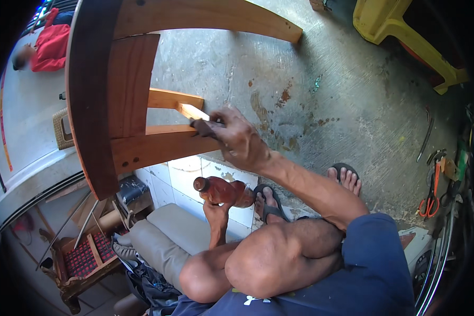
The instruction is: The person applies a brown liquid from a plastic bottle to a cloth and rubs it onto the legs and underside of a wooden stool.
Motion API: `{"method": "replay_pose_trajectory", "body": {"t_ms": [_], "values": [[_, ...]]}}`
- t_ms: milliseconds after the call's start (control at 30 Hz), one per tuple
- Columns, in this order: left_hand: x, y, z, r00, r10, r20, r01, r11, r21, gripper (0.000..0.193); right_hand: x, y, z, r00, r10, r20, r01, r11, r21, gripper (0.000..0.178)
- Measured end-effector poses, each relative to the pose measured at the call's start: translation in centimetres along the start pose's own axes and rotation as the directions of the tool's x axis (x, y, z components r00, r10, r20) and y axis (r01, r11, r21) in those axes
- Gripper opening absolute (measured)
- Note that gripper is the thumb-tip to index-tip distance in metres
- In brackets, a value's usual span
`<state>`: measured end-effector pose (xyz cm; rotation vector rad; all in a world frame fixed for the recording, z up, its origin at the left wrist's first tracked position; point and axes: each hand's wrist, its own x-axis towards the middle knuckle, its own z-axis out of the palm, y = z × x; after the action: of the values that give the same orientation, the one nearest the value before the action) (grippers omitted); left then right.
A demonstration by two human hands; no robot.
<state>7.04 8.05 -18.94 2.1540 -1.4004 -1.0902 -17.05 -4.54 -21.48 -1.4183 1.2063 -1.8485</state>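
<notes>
My left hand is wrapped round a clear plastic bottle with reddish-brown liquid in it. The bottle is tilted, its neck to the left. Above it, my right hand pinches a dark, stained rag. The rag is at the lower leg of a wooden piece of furniture, beside the end of a paler rail; whether it touches the wood I cannot tell. This furniture has a dark brown top edge and lighter orange-brown legs pointing right.
Brown stains mark the concrete floor. A yellow plastic stool stands at the far right. Orange-handled scissors and metal rods lie at right. A grey cushion and a wooden chair are at lower left. A person in red is far left.
</notes>
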Motion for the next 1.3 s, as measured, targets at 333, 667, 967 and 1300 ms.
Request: {"method": "replay_pose_trajectory", "body": {"t_ms": [333, 667, 967, 1300], "values": [[0.0, -0.4, -0.8, 0.998, -0.024, -0.06, 0.02, 0.998, -0.055, 0.056, -9.0, 8.0, 0.5, 0.927, 0.321, 0.194, -0.269, 0.93, -0.251, 0.06], [-0.5, -1.4, -1.2, 0.997, -0.02, -0.077, 0.011, 0.992, -0.123, 0.058, -8.0, 9.8, 2.3, 0.869, 0.445, 0.217, -0.428, 0.895, -0.122, 0.029], [0.2, -1.9, -0.8, 0.999, -0.042, 0.004, 0.043, 0.998, -0.044, 0.061, -3.9, 9.9, -0.1, 0.735, 0.434, 0.521, -0.292, 0.896, -0.334, 0.051], [0.4, -0.3, -0.9, 0.996, -0.09, 0.022, 0.091, 0.995, -0.035, 0.062, -5.6, 9.9, -0.6, 0.869, 0.306, 0.389, -0.282, 0.952, -0.119, 0.045]]}}
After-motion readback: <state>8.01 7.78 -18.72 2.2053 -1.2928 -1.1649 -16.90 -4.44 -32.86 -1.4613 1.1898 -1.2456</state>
